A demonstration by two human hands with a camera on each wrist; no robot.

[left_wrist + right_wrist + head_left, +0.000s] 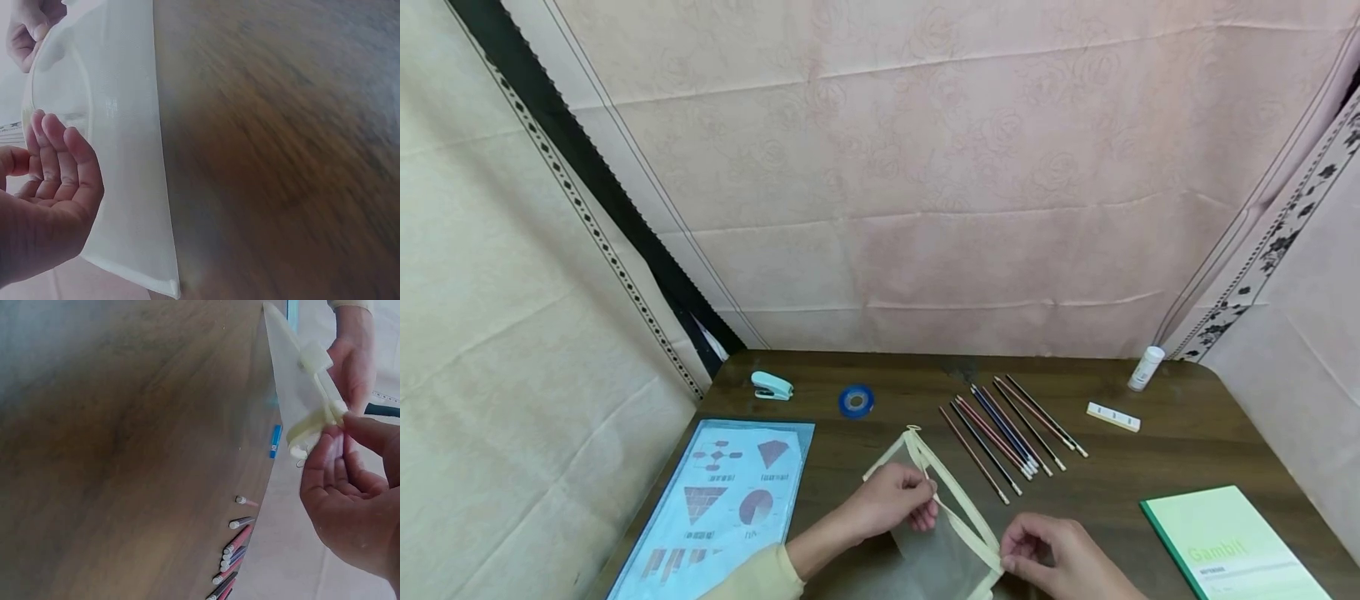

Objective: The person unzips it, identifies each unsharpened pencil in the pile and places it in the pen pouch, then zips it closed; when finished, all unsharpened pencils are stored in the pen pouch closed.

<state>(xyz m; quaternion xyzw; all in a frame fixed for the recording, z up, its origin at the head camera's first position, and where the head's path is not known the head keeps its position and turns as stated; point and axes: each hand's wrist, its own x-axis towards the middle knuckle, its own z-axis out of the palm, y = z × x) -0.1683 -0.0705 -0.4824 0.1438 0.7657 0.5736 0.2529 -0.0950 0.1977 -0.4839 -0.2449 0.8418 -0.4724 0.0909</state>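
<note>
A translucent mesh zip pouch [928,562] with pale yellow trim stands tilted at the front of the table, its mouth spread apart. With thumb and forefinger, my left hand [895,502] pinches the pouch's edge near the middle of the opening. My right hand [1063,557] pinches the trim at the near right corner. In the left wrist view, the left hand's other fingers [65,156] curl loosely against the mesh [128,162]. The right wrist view shows the right thumb and fingertips on the yellow trim [306,428], with the left hand behind it.
Several pencils [1007,433] lie side by side beyond the pouch. A stapler [771,386] and blue tape roll [856,402] sit at the back left, above a blue folder [808,433]. To the right are a glue stick [1146,369], a small white block [1112,417] and a green notebook [1236,537].
</note>
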